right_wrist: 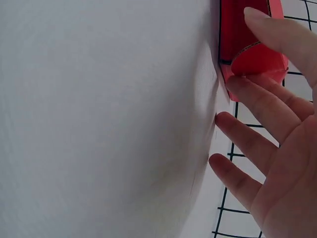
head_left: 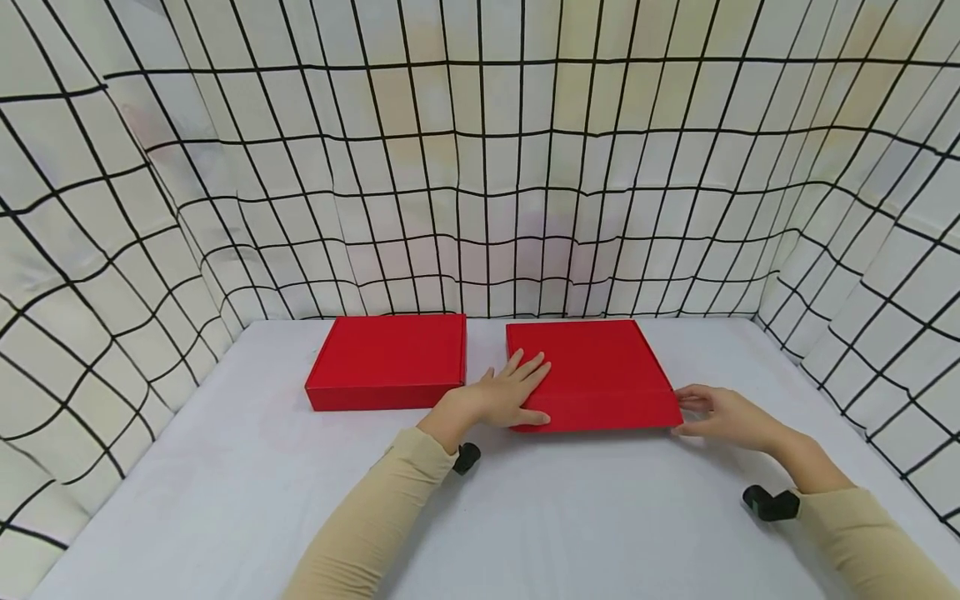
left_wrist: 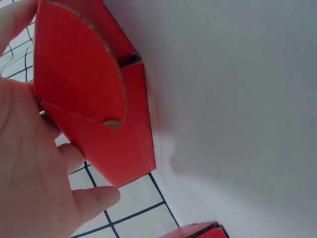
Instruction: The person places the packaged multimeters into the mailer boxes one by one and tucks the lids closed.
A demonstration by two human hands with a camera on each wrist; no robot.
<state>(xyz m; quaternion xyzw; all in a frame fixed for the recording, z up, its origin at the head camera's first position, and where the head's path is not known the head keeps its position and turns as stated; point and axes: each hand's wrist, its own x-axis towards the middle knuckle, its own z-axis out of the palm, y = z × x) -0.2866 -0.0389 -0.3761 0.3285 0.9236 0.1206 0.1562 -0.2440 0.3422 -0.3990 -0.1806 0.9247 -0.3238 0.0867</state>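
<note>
On the right half of the table lies a red cardboard box (head_left: 600, 358), its lid lowered and the front flap (head_left: 600, 410) standing slightly out over the front. My left hand (head_left: 504, 398) rests with spread fingers on the lid's left front part. In the left wrist view a rounded side tab (left_wrist: 81, 64) sticks out beside the box wall (left_wrist: 116, 144). At the lid's right front corner is my right hand (head_left: 723, 418), fingers extended. Its fingertips touch or nearly touch another rounded tab (right_wrist: 257, 60), with the thumb by the front opening.
A second red box (head_left: 397, 352), closed, sits to the left of the first. White cloth covers the table (head_left: 585, 517). White curtains with a black grid (head_left: 480, 167) surround it at the back and sides. A black wrist camera (head_left: 770, 504) is on the right wrist.
</note>
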